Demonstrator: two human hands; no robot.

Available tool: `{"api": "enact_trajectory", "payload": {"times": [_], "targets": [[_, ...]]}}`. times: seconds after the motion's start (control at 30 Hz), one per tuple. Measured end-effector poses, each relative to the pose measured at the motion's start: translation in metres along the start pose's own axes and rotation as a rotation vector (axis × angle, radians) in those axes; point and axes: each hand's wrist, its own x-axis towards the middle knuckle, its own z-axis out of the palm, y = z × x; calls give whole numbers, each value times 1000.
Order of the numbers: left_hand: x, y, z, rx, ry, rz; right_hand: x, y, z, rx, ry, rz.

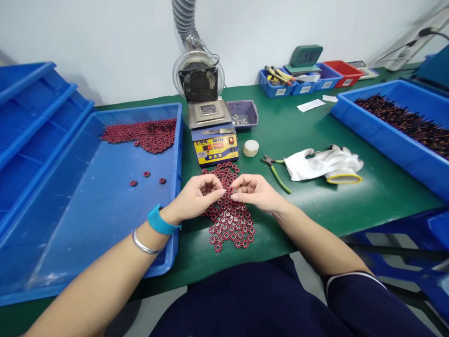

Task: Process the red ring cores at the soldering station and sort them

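Observation:
Both hands meet above a pile of small red toothed rings (231, 224), which look like motor stators, spread on the green table. My right hand (254, 191) pinches one such red stator ring (232, 191) at its fingertips. Close by on the left, my left hand (203, 194) has thumb and forefinger pressed together, facing that ring; whatever is between them is too small to make out. Just beyond the pile stands a blue and yellow solder pot (215, 145) with a lit display and a square of molten metal (208, 110) on top.
A blue tray (178, 187) with more rings lies left, beside stacked blue bins (35, 117). Right are a white round pot (250, 148), green-handled cutters (277, 175), white gloves (319, 164) and a blue bin (382, 121) of dark parts. A purple tray (253, 114) and fume hose (184, 21) stand behind.

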Motion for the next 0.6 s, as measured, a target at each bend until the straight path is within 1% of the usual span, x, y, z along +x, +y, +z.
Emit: {"api": "enact_trajectory", "payload": {"times": [0.2,0.37,0.43,0.5,0.6], "targets": [[-1,-1,-2,-27,27,-5,0,-1,-2,139,48,33],[-1,6,-10,7,139,50,-3,-7,2,197,33,41],[-4,15,-14,43,187,65,-6,-10,2,177,38,-1],[-12,27,-17,110,222,71,-15,-10,-1,131,62,-81],[-40,45,-12,275,255,96,-40,-1,-17,-9,167,-203]]}}
